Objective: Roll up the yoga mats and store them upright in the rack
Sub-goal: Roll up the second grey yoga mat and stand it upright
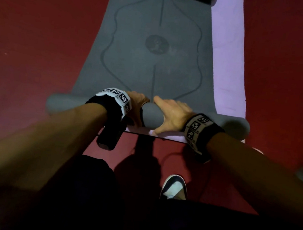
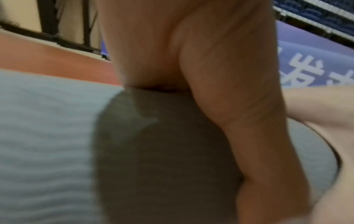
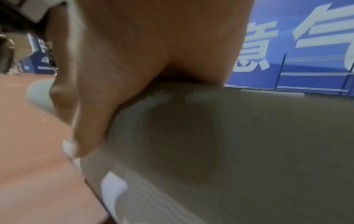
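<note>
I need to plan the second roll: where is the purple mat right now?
In the head view the purple mat lies flat on the red floor, under the grey mat, showing along its right side.

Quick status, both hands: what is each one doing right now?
Left hand: fingers curled over the rolled end of the grey mat, gripping it.
Right hand: fingers spread flat, pressing on the same roll, open.
</note>
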`<state>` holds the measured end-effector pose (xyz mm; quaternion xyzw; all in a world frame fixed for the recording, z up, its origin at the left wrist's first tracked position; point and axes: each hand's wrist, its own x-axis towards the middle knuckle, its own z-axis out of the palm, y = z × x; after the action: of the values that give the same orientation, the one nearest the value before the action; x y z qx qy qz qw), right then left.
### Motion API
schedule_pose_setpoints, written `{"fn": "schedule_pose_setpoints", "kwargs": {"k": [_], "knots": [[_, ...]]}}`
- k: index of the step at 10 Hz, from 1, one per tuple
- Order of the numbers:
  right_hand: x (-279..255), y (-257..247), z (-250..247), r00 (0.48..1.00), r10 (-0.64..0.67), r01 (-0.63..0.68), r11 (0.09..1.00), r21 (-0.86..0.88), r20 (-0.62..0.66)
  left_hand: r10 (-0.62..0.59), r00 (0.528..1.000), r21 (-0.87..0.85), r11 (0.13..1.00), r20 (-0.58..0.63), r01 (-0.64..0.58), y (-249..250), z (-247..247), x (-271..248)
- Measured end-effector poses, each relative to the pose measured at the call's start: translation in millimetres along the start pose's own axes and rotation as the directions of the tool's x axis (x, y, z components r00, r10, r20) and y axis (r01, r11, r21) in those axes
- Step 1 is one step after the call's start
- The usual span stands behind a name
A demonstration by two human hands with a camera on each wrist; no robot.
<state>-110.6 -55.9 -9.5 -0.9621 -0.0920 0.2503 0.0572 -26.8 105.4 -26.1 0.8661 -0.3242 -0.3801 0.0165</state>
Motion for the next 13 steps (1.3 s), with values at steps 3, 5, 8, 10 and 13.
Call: {"fn": "schedule_pose_setpoints", "kwargs": {"k": [3,5,8,10,13], "knots": [[7.4,5.2,-20.5,0.987,0.045,-0.062,0.992,0.106,0.156,0.054,0.984,0.019,0.999,-0.168,-0.051,3.1,6.4,-12.4],[5.8,-0.4,-19.1,0.994,0.012,-0.021,0.996,0.088,0.107,-0.01,1.0,0.059,0.998,-0.024,0.011,3.6,-7.5,-10.9],[2.0,-3.6,-16.9,0.993,0.03,-0.043,0.993,0.114,0.11,0.049,0.997,-0.017,0.999,-0.061,-0.05,5.5,5.3,-8.9],[4.8,-3.6,-22.3,0.988,-0.018,-0.011,0.983,0.182,0.156,0.014,0.999,0.057,0.998,-0.032,-0.012,4.9,-0.4,-7.9],[0.6,-1.3,-5.2,1.0,-0.004,0.004,0.999,0.032,0.006,-0.006,1.0,0.007,1.0,-0.017,0.007,6.4,6.6,-1.6]]}}
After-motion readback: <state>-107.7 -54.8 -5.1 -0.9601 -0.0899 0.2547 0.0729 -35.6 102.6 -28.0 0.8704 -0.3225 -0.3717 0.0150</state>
